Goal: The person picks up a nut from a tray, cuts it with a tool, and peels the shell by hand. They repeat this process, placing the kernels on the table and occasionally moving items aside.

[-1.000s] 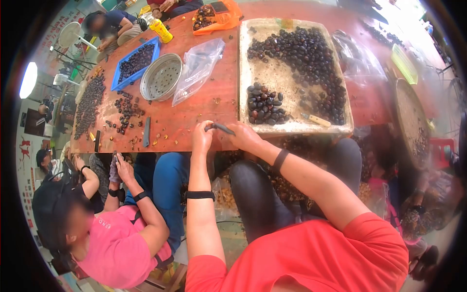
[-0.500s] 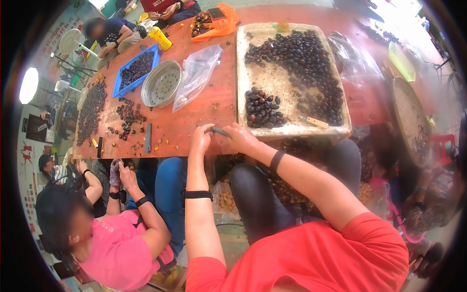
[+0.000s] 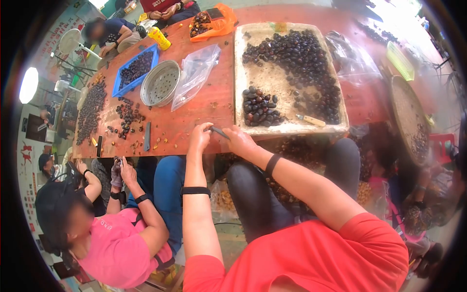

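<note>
My left hand and my right hand are close together at the near edge of the red table. A slim dark grey tool runs between them, its right end gripped in my right hand. The fingers of my left hand are pinched at its other end; what else they hold is too small to make out. Just beyond my right hand stands a shallow off-white tray of dark oval nuts, with a smaller heap of nuts in its near left corner. A wooden-handled knife lies in its near right part.
Left on the table are a metal strainer, a clear plastic bag, a blue basket of nuts and a grey-handled tool. A co-worker in pink sits close at my left. A round woven tray leans at right.
The view has shifted slightly, so the table and tray sit a little further left. My hands stay together around the grey tool with little visible movement.
</note>
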A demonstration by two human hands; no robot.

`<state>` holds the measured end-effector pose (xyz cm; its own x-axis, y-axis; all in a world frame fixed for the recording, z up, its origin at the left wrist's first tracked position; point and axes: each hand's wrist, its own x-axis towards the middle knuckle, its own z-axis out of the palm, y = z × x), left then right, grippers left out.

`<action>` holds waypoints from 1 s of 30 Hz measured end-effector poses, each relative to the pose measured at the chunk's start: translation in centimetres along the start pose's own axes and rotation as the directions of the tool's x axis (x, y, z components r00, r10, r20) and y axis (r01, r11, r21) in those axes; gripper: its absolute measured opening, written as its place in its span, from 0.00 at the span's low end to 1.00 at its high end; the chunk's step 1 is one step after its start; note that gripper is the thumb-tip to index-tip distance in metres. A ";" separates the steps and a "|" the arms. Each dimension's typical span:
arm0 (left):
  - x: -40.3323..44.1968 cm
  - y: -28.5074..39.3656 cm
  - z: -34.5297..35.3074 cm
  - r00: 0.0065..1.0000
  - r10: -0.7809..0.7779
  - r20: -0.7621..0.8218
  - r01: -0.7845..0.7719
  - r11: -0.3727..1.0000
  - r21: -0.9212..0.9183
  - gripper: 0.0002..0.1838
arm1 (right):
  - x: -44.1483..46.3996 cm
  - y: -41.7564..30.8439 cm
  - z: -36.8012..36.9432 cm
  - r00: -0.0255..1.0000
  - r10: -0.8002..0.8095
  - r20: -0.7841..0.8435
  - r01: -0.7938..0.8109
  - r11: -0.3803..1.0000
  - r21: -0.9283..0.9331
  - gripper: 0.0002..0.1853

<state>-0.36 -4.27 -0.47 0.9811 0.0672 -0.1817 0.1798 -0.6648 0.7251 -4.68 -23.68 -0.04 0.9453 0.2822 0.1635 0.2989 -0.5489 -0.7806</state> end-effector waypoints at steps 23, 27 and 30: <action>1.0 -0.1 -0.6 0.998 -0.009 0.058 0.008 1.000 0.011 0.17 | 0.7 -0.6 0.7 0.999 0.034 -0.034 -0.031 0.996 0.088 0.10; 0.8 0.8 -1.0 0.996 -0.034 0.088 0.032 0.999 0.022 0.17 | 0.4 -0.6 1.3 0.995 0.103 -0.002 -0.103 0.991 0.085 0.11; 0.5 1.5 -1.1 0.994 -0.054 0.092 0.054 0.999 -0.004 0.16 | 0.2 -0.5 1.3 0.994 0.112 0.017 -0.113 0.991 0.075 0.12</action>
<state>0.49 -4.45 1.21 0.9591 0.0339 -0.2810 0.2332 -0.6573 0.7166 -4.80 -22.34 -0.36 0.9704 0.2324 0.0650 0.1798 -0.5167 -0.8371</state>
